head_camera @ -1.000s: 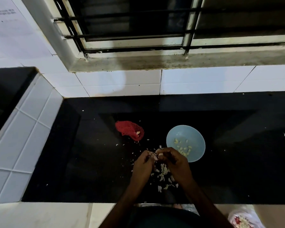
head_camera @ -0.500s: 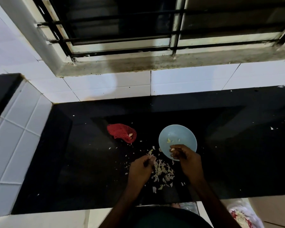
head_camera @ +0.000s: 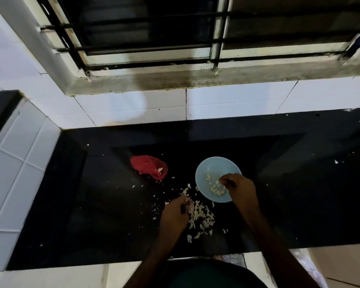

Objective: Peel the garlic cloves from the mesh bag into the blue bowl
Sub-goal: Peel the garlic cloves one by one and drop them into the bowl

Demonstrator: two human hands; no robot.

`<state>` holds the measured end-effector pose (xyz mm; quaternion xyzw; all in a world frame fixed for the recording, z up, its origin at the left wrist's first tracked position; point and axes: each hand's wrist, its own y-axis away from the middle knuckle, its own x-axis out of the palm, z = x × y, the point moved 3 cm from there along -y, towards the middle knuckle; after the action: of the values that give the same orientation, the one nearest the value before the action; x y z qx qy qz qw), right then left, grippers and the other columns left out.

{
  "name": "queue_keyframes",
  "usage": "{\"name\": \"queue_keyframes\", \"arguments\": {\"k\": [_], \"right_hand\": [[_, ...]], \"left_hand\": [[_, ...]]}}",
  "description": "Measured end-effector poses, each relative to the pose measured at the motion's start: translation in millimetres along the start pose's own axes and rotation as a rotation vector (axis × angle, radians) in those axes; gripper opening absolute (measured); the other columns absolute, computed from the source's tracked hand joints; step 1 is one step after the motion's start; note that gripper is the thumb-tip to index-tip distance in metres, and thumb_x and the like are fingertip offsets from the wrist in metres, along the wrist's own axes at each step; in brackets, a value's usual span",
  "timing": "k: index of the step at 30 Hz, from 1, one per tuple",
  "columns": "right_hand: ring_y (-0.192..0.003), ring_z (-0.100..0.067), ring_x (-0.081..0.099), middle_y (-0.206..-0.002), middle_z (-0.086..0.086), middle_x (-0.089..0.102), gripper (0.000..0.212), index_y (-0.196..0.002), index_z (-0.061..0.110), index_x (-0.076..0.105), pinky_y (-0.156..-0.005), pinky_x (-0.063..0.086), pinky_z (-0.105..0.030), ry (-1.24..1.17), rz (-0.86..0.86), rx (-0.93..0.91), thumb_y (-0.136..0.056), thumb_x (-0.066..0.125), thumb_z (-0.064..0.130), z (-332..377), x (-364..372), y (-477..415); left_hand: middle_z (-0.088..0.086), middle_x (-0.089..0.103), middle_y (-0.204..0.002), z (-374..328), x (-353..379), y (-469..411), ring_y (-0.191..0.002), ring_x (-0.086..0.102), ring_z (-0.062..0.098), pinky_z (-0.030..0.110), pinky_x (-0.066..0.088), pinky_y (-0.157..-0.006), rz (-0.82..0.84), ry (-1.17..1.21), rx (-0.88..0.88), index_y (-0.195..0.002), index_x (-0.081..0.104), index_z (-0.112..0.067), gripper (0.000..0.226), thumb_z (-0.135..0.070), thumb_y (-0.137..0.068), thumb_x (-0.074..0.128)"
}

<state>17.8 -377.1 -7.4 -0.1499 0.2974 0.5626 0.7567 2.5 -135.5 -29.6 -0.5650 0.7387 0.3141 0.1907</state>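
- I am reaching my right hand [head_camera: 240, 190] over the near right rim of the blue bowl [head_camera: 208, 169], with its fingers curling down above the bowl's inside; I cannot tell whether they are pinching a clove or holding nothing.
- Peeled garlic cloves [head_camera: 215, 187] are lying in a loose scatter on the bottom of the bowl, just under and beside my right fingertips.
- I am holding my left hand [head_camera: 175, 215] low over the black table [head_camera: 92, 204], at the left edge of the pile of garlic skins [head_camera: 202, 215]. Its fingers are bending inward with a pale scrap showing at their tips, but I cannot tell whether they are gripping it.
- The skins are spreading between my two hands, in front of the bowl, with stray flakes trailing off toward the mesh bag.
- The red mesh bag [head_camera: 149, 167] is lying flat on the table to the left of the bowl, apart from it, with at least one pale unpeeled clove [head_camera: 160, 169] showing at its right end.
- White wall tiles [head_camera: 133, 107] are running behind the table, under a barred window [head_camera: 154, 28].
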Motion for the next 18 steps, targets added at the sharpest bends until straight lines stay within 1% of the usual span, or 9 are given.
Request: {"name": "queue_keyframes", "arguments": {"k": [2, 3, 5, 7, 10, 12, 14, 16, 18], "right_hand": [[-0.093, -0.017, 0.069, -0.101, -0.001, 0.074, 0.01, -0.098, 0.016, 0.079, -0.083, 0.053, -0.031, 0.048, 0.001, -0.024, -0.092, 0.072, 0.013, -1.1, -0.9, 2.1], [-0.093, -0.017, 0.069, -0.101, -0.001, 0.074, 0.009, -0.098, 0.017, 0.079, -0.083, 0.053, -0.031, 0.048, -0.003, -0.04, -0.092, 0.073, 0.015, 0.0, -1.9, 4.7], [-0.09, -0.013, 0.067, -0.099, 0.003, 0.072, 0.007, -0.097, 0.018, 0.077, -0.08, 0.051, -0.026, 0.032, -0.013, -0.068, -0.092, 0.073, 0.018, 5.3, -2.2, 14.1], [-0.089, -0.009, 0.066, -0.098, 0.007, 0.07, 0.004, -0.095, 0.018, 0.076, -0.079, 0.049, -0.022, 0.024, -0.005, -0.095, -0.092, 0.073, 0.019, 11.6, 5.2, 26.9], [-0.09, -0.011, 0.066, -0.099, 0.004, 0.073, 0.007, -0.096, 0.019, 0.074, -0.082, 0.05, -0.025, 0.053, 0.107, -0.211, -0.093, 0.068, 0.018, 26.0, 37.1, 49.9], [-0.095, -0.015, 0.067, -0.101, 0.0, 0.073, 0.017, -0.102, 0.018, 0.074, -0.085, 0.048, -0.024, 0.091, 0.24, -0.305, -0.09, 0.062, 0.015, 32.2, 66.0, 62.2], [-0.099, -0.014, 0.064, -0.107, 0.0, 0.07, 0.024, -0.107, 0.018, 0.073, -0.089, 0.047, -0.023, 0.111, 0.371, -0.319, -0.089, 0.06, 0.009, 35.9, 90.4, 66.5], [-0.097, -0.014, 0.064, -0.105, 0.002, 0.066, 0.022, -0.104, 0.023, 0.069, -0.087, 0.05, -0.029, 0.169, 0.421, -0.335, -0.088, 0.058, 0.013, 40.7, 106.9, 60.2], [-0.095, -0.017, 0.064, -0.103, 0.002, 0.064, 0.017, -0.102, 0.024, 0.068, -0.085, 0.05, -0.034, 0.213, 0.441, -0.343, -0.089, 0.056, 0.02, 49.5, 121.9, 49.9]], "left_hand": [[-0.014, 0.074, -0.09, 1.8, 0.4, 2.3, -0.083, 0.066, 0.001, 0.017, 0.048, -0.077, 0.012, -0.011, -0.009, -0.096, 0.073, -0.027, 0.007, -0.025, -0.094, 0.067], [-0.014, 0.073, -0.084, 1.5, -0.7, 4.4, -0.077, 0.065, 0.0, 0.017, 0.046, -0.071, 0.014, -0.012, -0.022, -0.092, 0.071, -0.027, 0.008, -0.031, -0.096, 0.066], [-0.012, 0.068, -0.075, 4.1, -2.1, 7.0, -0.067, 0.063, 0.004, 0.022, 0.045, -0.064, 0.003, -0.035, -0.045, -0.086, 0.066, -0.024, 0.018, -0.037, -0.098, 0.061], [-0.011, 0.062, -0.071, 10.3, -2.2, 9.0, -0.064, 0.06, 0.008, 0.027, 0.044, -0.063, 0.014, -0.098, -0.086, -0.08, 0.059, -0.024, 0.025, -0.038, -0.101, 0.055], [-0.01, 0.061, -0.082, 18.5, -3.7, 13.2, -0.078, 0.061, 0.013, 0.03, 0.046, -0.072, 0.056, -0.142, -0.126, -0.082, 0.053, -0.028, 0.018, -0.025, -0.1, 0.054], [-0.008, 0.065, -0.099, 23.6, -6.9, 16.9, -0.094, 0.062, 0.014, 0.026, 0.042, -0.077, 0.077, -0.132, -0.131, -0.098, 0.06, -0.026, 0.004, -0.023, -0.096, 0.058], [-0.013, 0.064, -0.104, 30.6, -10.7, 23.1, -0.098, 0.062, 0.01, 0.024, 0.039, -0.078, 0.085, -0.105, -0.162, -0.105, 0.061, -0.029, 0.013, -0.027, -0.092, 0.063], [-0.015, 0.067, -0.101, 36.7, -17.1, 26.3, -0.095, 0.065, 0.009, 0.028, 0.045, -0.077, 0.072, -0.102, -0.196, -0.101, 0.062, -0.034, 0.01, -0.038, -0.093, 0.062], [-0.01, 0.071, -0.098, 42.2, -23.5, 27.8, -0.091, 0.068, 0.012, 0.029, 0.047, -0.074, 0.072, -0.143, -0.21, -0.103, 0.067, -0.032, 0.026, -0.053, -0.098, 0.052]]}}
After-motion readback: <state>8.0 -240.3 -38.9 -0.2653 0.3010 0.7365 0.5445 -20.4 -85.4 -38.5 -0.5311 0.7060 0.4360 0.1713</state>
